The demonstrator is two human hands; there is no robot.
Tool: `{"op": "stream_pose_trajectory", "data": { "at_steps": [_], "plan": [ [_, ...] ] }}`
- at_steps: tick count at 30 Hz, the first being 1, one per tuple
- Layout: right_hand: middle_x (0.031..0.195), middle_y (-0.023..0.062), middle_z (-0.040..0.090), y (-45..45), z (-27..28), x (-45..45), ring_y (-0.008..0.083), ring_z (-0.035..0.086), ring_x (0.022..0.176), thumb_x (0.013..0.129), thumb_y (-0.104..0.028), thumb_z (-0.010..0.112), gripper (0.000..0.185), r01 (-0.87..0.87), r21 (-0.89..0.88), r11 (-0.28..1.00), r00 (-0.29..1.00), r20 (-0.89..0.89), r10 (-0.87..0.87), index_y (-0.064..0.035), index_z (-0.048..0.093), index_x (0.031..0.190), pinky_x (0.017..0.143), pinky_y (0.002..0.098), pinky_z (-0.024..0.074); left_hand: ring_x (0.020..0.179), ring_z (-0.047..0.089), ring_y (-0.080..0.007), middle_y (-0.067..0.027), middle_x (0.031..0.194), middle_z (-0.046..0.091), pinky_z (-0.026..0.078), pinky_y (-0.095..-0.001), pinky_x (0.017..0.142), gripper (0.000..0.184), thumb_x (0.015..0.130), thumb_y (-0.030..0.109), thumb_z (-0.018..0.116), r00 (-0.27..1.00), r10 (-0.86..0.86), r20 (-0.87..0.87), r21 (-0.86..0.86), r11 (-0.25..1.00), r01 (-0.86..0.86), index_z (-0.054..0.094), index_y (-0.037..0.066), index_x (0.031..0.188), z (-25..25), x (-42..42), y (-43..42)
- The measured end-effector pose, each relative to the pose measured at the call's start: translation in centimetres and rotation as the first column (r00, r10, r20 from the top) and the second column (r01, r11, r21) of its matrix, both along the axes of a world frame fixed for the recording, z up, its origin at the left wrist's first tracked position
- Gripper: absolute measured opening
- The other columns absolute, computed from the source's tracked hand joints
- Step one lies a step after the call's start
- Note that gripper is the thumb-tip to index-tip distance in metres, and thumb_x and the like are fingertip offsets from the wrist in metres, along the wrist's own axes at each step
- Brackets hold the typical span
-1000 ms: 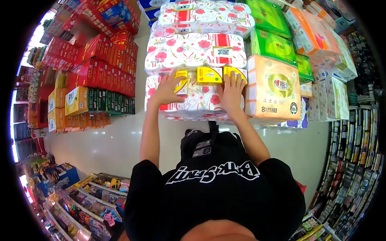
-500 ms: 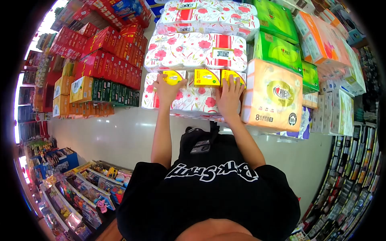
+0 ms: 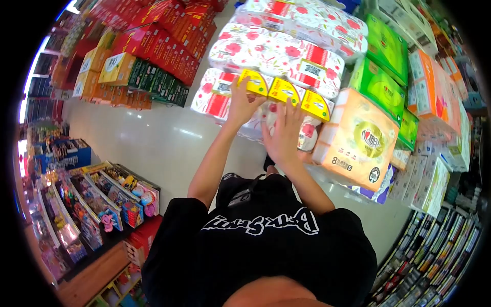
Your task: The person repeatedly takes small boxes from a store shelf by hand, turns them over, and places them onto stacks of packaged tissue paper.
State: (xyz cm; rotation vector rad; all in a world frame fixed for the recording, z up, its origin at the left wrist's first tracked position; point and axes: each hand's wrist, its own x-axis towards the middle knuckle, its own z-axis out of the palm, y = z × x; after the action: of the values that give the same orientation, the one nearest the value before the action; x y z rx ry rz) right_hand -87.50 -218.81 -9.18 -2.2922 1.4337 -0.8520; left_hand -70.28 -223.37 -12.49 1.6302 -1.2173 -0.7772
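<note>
Three small yellow boxes (image 3: 286, 93) stand end to end in a slightly slanted row on a floral-printed pack of toilet paper rolls (image 3: 215, 87). My left hand (image 3: 242, 105) grips the left yellow box (image 3: 257, 81), its fingers at the left end and the thumb at the near side. My right hand (image 3: 284, 134) has its fingers stretched out, with fingertips touching the near side around the middle and right boxes. Part of the toilet paper pack beneath is hidden by my hands.
More floral toilet paper packs (image 3: 276, 53) lie behind the row. An orange tissue pack (image 3: 358, 138) and green packs (image 3: 381, 89) stand to the right. Red cartons (image 3: 158, 43) are stacked at far left, and a shelf of toys (image 3: 97, 210) stands at lower left.
The left yellow box, apart from the middle one before, now meets it. My right hand has shifted left from the right box's top to the row's near side. The view has turned.
</note>
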Motion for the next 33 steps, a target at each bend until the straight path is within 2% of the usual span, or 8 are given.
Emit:
{"op": "stream_pose_trajectory", "data": {
  "at_steps": [4,8,12,17,21,24,28,33],
  "plan": [
    [0.151,0.0284,0.034,5.6,-0.8,3.9,0.0512,0.028,0.141,0.081,-0.019,0.074,0.075,-0.285,0.093,0.954,0.958,0.051,0.281,0.0046,0.037,0.142,0.115,0.0628,0.0211,0.111,0.064,-0.0329,-0.0237,0.157,0.016,0.057,-0.0385,0.091,0.077,0.085,0.005,0.074,0.963,0.117,0.242,-0.07,0.992,-0.103,0.032,0.001,0.149,0.8,2.4,6.2],
    [0.147,0.0289,0.04,12.2,-1.2,9.3,0.0465,0.034,0.139,0.081,-0.021,0.074,0.075,-0.485,0.235,0.842,0.873,0.064,0.484,0.005,0.038,0.141,0.116,0.0588,0.022,0.115,0.062,-0.0328,-0.0228,0.153,0.031,0.054,-0.0396,0.094,0.07,0.086,0.005,0.072,0.963,0.264,0.047,-0.058,0.964,-0.261,0.037,0.001,0.146,0.0,7.2,18.8],
    [0.143,0.0285,0.044,20.9,-2.3,16.0,0.0418,0.04,0.136,0.084,-0.025,0.072,0.072,-0.717,0.327,0.615,0.671,0.084,0.737,0.0076,0.039,0.139,0.113,0.0556,0.0298,0.12,0.057,-0.0349,-0.0226,0.133,0.056,0.05,-0.0411,0.097,0.057,0.087,0.02,0.072,0.954,0.293,0.064,0.286,0.911,-0.299,0.051,0.001,0.136,-2.7,13.3,38.0],
    [0.135,0.0279,0.052,34.0,-1.6,24.7,0.0443,0.051,0.123,0.087,-0.031,0.069,0.07,-0.901,0.425,0.084,0.066,-0.056,0.996,0.0062,0.041,0.139,0.108,0.049,0.0381,0.119,0.057,-0.0361,-0.0221,0.131,0.058,0.048,-0.0406,0.099,0.053,0.088,0.027,0.071,0.848,0.469,0.246,0.463,0.712,-0.528,0.056,0.0,0.131,-5.1,15.3,61.6],
    [0.127,0.0245,0.058,44.4,3.1,28.6,0.0423,0.059,0.111,0.089,-0.029,0.068,0.062,-0.751,0.466,-0.468,-0.604,-0.201,0.771,0.0023,0.044,0.137,0.097,0.0497,0.0455,0.116,0.06,-0.0356,-0.0211,0.13,0.059,0.049,-0.0401,0.097,0.051,0.088,0.026,0.071,0.621,0.756,0.204,0.388,0.52,-0.761,0.057,0.001,0.13,-5.1,12.7,73.1],
    [0.123,0.0221,0.061,51.5,4.5,32.1,0.0411,0.061,0.108,0.089,-0.026,0.066,0.058,-0.609,0.49,-0.624,-0.677,0.089,0.731,-0.0019,0.045,0.137,0.092,0.0476,0.0484,0.111,0.062,-0.0335,-0.0207,0.129,0.06,0.051,-0.0396,0.094,0.05,0.088,0.024,0.072,0.484,0.87,0.097,0.336,0.429,-0.839,0.057,0.003,0.131,-6.1,11.1,78.4],
    [0.12,0.0202,0.062,58.6,2.2,37.5,0.04,0.062,0.105,0.088,-0.025,0.067,0.054,-0.777,0.295,-0.557,-0.596,-0.058,0.801,-0.0029,0.05,0.134,0.091,0.0465,0.0488,0.111,0.063,-0.0282,-0.0162,0.13,0.061,0.052,-0.0387,0.093,0.049,0.091,0.02,0.071,0.286,0.954,-0.091,0.35,0.299,-0.888,0.054,0.003,0.134,-6.1,9.8,82.1],
    [0.117,0.0223,0.064,66.4,2.3,45.2,0.0419,0.061,0.105,0.087,-0.027,0.067,0.055,-0.615,0.449,-0.648,-0.727,-0.004,0.687,0.0007,0.051,0.132,0.09,0.0483,0.0491,0.108,0.064,-0.03,-0.018,0.129,0.061,0.052,-0.0377,0.094,0.054,0.091,0.031,0.072,0.116,0.973,-0.199,0.422,0.192,-0.886,0.056,0.0,0.131,-7.2,12.6,87.4]
  ]
}}
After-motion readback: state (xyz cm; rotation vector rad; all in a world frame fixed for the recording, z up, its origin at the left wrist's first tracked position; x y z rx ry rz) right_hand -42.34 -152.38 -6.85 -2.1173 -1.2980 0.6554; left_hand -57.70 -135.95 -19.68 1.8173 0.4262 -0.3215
